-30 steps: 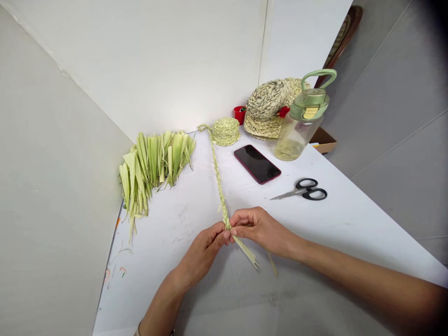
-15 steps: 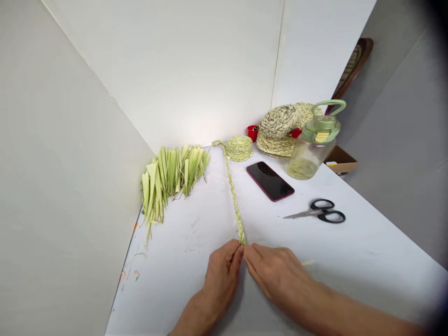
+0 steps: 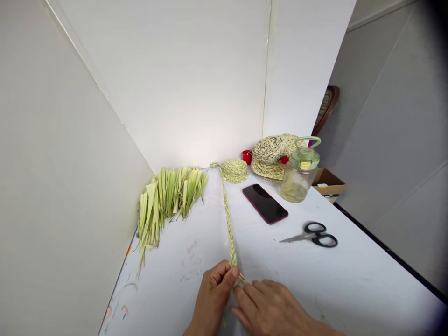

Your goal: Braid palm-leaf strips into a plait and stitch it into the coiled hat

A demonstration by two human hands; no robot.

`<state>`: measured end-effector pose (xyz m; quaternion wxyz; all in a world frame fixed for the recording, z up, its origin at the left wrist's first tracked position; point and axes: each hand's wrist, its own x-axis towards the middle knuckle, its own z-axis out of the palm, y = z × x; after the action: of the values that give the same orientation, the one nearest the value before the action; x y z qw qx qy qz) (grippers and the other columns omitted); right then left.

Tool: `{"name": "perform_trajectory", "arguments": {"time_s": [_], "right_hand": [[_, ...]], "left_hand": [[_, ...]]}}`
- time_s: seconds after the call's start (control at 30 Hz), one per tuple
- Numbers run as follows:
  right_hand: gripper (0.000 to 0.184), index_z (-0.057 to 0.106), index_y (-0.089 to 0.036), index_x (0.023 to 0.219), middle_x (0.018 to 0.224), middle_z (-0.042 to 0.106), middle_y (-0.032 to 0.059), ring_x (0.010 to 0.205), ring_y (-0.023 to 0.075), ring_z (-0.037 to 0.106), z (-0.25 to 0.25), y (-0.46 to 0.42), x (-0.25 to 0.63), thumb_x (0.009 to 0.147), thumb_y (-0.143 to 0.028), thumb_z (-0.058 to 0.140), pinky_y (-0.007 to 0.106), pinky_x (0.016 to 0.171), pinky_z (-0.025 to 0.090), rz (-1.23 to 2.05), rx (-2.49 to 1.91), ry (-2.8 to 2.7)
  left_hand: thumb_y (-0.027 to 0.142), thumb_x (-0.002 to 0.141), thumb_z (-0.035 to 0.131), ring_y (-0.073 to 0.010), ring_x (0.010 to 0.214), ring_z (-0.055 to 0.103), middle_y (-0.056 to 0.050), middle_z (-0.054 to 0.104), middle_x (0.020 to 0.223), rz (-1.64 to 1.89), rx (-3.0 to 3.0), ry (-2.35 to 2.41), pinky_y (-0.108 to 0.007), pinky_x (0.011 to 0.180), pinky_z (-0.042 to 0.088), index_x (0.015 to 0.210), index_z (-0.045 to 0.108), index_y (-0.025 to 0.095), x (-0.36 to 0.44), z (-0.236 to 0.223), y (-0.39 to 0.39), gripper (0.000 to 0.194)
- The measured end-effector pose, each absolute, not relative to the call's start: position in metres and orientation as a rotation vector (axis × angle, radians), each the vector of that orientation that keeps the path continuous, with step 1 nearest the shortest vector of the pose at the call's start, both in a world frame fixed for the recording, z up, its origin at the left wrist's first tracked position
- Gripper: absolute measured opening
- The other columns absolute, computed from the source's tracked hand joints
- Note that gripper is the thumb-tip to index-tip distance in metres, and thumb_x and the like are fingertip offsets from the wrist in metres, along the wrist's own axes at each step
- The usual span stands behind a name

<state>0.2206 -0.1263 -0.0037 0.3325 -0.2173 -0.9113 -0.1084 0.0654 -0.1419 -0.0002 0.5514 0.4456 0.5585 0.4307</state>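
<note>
A pale green braid (image 3: 228,219) of flat plant strips, which look like corn husk, runs from the back of the table toward me. My left hand (image 3: 212,296) pinches its near end between thumb and fingers. Just to the right, my right hand (image 3: 271,305) has its fingers curled around loose strips (image 3: 241,278) that come out of that end. My fingertips partly hide the strips. At its far end the braid lies beside a round coil (image 3: 235,171) of the same woven material.
Cut husk strips (image 3: 170,196) lie heaped at the left by the wall. On the right are a phone (image 3: 265,203), scissors (image 3: 319,234) and a green-lidded bottle (image 3: 297,184). Behind stand woven pieces (image 3: 269,154) and a red cup (image 3: 247,157). A cardboard box (image 3: 334,188) sits beyond the table edge.
The view has tilted upward, so the table things appear lower. My right hand has shifted slightly away from my left at the braid's end, and strips now show between them.
</note>
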Motion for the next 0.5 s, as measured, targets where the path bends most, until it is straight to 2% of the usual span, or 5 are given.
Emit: {"name": "perform_trajectory", "arguments": {"time_s": [0.1, 0.3, 0.5], "right_hand": [[0.030, 0.058, -0.021, 0.080, 0.064, 0.062, -0.0005, 0.054, 0.0173, 0.058, 0.011, -0.120, 0.230, 0.102, -0.032, 0.041, 0.033, 0.052, 0.036, -0.111, -0.562, -2.348], [0.034, 0.058, -0.021, 0.078, 0.069, 0.063, 0.0000, 0.059, 0.0144, 0.059, 0.053, -0.083, 0.238, 0.104, -0.028, 0.038, 0.029, 0.057, 0.032, 0.220, -0.861, -2.385], [0.034, 0.063, -0.020, 0.078, 0.067, 0.064, 0.0013, 0.061, 0.0158, 0.057, 0.073, -0.013, 0.207, 0.101, -0.032, 0.042, 0.028, 0.059, 0.030, 0.432, -1.195, -2.463]], "left_hand": [[0.066, 0.082, 0.058, -0.0115, 0.063, 0.030, 0.005, 0.034, 0.064, 0.990, 1.207, 1.293, -0.023, 0.059, 0.030, 0.066, 0.041, 0.020, 0.062, 0.012, -0.138, 0.052], [0.062, 0.090, 0.049, -0.0137, 0.067, 0.036, 0.003, 0.039, 0.067, 0.882, 1.472, 1.174, -0.026, 0.063, 0.029, 0.067, 0.046, 0.019, 0.057, 0.025, -0.120, 0.049], [0.074, 0.081, 0.047, -0.0125, 0.059, 0.029, 0.004, 0.031, 0.060, 0.798, 1.428, 1.130, -0.026, 0.056, 0.022, 0.060, 0.037, 0.021, 0.063, -0.012, -0.111, 0.059]]}}
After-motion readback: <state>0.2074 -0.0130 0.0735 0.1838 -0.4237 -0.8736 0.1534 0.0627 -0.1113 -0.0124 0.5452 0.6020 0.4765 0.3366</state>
